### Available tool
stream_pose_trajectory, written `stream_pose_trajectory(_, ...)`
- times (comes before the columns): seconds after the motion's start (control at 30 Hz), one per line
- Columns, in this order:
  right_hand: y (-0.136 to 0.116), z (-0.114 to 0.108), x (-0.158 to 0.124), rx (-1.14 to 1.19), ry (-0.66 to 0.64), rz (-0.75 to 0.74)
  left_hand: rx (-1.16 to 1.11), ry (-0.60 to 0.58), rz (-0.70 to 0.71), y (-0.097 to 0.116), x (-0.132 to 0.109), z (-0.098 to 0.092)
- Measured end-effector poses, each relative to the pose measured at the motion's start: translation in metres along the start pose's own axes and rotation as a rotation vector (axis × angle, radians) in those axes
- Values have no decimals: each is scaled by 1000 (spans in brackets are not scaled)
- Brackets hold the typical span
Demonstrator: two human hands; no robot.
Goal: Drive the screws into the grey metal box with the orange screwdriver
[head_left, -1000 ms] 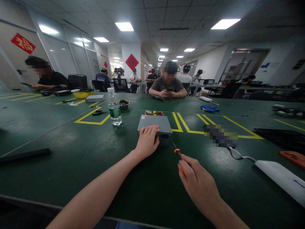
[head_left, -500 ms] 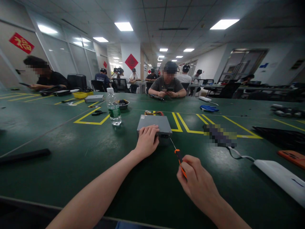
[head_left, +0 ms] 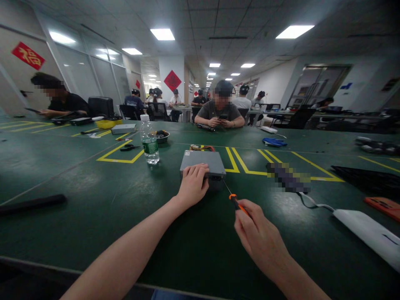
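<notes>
A grey metal computer power supply [head_left: 203, 161] lies on the green table, its socket side facing me and coloured wires [head_left: 200, 148] behind it. My left hand [head_left: 193, 181] grips its near left edge, with fingers across the top and the thumb down the front. In my right hand [head_left: 259, 231] is a screwdriver [head_left: 233, 197] with an orange and black handle, the fingers closed round it. Its thin shaft points up and left to the near right corner of the power supply. Whether the tip sits in a screw is too small to tell.
Left of the power supply stands a water bottle [head_left: 150, 141], with a metal bowl [head_left: 163, 136] behind it. To the right are a white power strip [head_left: 365, 233], an orange phone [head_left: 383, 207] and blue gloves [head_left: 274, 142]. A person [head_left: 220, 110] sits opposite.
My right hand has shifted slightly right and up, and the screwdriver handle now leans more to the right. My left hand and the power supply have stayed in place.
</notes>
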State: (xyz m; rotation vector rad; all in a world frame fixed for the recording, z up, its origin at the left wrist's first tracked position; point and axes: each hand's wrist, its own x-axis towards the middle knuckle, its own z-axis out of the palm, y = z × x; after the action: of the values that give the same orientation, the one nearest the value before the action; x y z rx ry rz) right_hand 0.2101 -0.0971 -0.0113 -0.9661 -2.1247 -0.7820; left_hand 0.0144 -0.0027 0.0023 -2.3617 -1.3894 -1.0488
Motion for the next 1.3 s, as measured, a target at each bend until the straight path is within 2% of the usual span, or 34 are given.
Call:
stream_pose_trajectory(0.1,2,-2,0,-56,-12,-15,1,5,2,0,0,0)
stream_pose_trajectory(0.23,0,-11,8,-169,53,23,-2,3,3,-1,0,0)
stream_pose_trajectory(0.33,-5,-15,11,-167,15,7,-3,3,8,-1,-1,0)
stream_pose_trajectory(0.57,1,-21,21,-165,-83,-109,-1,2,9,-1,0,-1)
stream_pose_trajectory(0.73,14,-29,45,-99,-58,-197,-11,-2,15,-1,0,-1)
stream_pose_trajectory(0.9,13,-20,49,6,-13,-260,-15,10,20,-2,0,1)
stream_pose_trajectory(1.1,10,-9,39,57,105,-242,-12,21,15,-3,0,3)
stream_pose_trajectory(1.3,13,-6,36,36,102,-231,-28,31,-11,-3,0,4)
